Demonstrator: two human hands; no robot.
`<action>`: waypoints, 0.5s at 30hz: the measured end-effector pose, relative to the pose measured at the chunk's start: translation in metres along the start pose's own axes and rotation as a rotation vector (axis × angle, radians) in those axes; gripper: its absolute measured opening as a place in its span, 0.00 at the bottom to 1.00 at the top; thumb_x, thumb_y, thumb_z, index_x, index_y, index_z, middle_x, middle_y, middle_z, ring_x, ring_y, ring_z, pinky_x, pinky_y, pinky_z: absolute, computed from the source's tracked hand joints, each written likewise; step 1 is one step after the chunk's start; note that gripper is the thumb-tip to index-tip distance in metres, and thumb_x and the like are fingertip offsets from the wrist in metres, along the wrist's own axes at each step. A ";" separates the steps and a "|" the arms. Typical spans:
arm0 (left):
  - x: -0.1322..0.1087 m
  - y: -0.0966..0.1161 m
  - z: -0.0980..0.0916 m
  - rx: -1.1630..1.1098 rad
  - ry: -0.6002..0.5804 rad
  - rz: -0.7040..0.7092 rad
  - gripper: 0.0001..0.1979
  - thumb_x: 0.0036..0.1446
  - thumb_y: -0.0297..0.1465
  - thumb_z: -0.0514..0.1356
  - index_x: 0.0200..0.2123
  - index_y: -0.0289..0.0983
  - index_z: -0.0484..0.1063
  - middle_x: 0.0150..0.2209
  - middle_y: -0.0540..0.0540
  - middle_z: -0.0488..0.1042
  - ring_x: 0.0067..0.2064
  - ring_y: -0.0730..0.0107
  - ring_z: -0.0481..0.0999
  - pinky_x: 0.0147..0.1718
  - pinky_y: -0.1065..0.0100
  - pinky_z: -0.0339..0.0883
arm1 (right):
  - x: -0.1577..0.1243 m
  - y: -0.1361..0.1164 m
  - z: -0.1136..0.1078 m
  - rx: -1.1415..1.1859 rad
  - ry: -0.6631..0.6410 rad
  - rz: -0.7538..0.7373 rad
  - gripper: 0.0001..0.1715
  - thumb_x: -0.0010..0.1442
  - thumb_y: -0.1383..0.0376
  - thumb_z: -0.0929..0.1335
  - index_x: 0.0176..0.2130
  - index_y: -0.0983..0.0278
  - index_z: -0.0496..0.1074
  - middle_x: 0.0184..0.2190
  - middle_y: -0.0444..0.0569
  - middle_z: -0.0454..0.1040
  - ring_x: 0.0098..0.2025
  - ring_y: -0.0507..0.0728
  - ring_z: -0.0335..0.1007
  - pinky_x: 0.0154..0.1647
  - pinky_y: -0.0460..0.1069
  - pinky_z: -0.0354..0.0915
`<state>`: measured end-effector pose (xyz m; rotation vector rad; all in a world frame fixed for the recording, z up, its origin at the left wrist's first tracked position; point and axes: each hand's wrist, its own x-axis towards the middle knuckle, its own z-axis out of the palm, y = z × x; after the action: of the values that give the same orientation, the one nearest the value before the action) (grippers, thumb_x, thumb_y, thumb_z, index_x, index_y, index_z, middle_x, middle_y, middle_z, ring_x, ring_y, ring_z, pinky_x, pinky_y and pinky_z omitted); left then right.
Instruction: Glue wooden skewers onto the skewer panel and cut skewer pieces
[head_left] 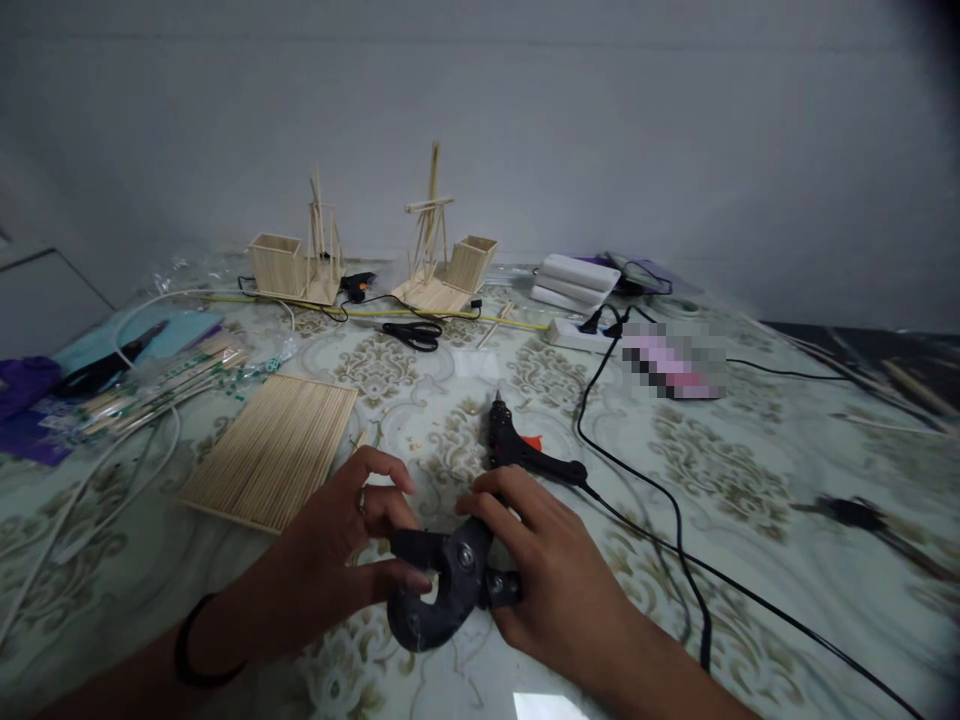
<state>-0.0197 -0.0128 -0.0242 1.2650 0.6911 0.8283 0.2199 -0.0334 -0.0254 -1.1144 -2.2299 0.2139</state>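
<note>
A black hand cutter [457,570] with a hooked lower jaw and screw heads on its side is held low over the table in front of me. My right hand [551,560] is wrapped around its handle end. My left hand [356,550] is at the jaw end, the thumb inside the jaw opening and a finger against the upper jaw; the index finger is raised. Whether a small piece is between those fingertips I cannot tell. Just beyond my right hand lies a black glue gun [517,440], nozzle pointing away. Left of it rests a flat panel of thin wooden sticks [274,450].
Two stick-built models [281,265] [442,270] stand by the wall. Scissors [412,336], a second glue gun [358,287] and a white power strip [577,335] lie nearer. Bagged sticks [172,385] lie left; black cables [667,480] cross the right side, near keys [855,512].
</note>
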 end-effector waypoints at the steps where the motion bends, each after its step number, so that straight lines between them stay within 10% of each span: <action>1: 0.000 -0.002 -0.001 0.019 0.001 0.008 0.27 0.55 0.26 0.76 0.49 0.45 0.65 0.32 0.58 0.77 0.31 0.75 0.76 0.29 0.77 0.72 | 0.000 0.000 0.000 -0.001 0.001 0.001 0.22 0.47 0.75 0.67 0.43 0.62 0.68 0.40 0.54 0.72 0.38 0.63 0.70 0.36 0.56 0.70; 15: -0.002 -0.004 -0.001 0.116 0.027 -0.003 0.27 0.56 0.29 0.75 0.53 0.46 0.66 0.33 0.57 0.77 0.38 0.70 0.80 0.33 0.74 0.71 | 0.001 -0.001 -0.002 -0.015 -0.012 0.023 0.22 0.48 0.75 0.67 0.44 0.63 0.71 0.41 0.55 0.73 0.39 0.63 0.70 0.36 0.57 0.71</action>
<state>-0.0213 -0.0146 -0.0282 1.3585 0.7718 0.8142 0.2202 -0.0336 -0.0233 -1.1500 -2.2335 0.2149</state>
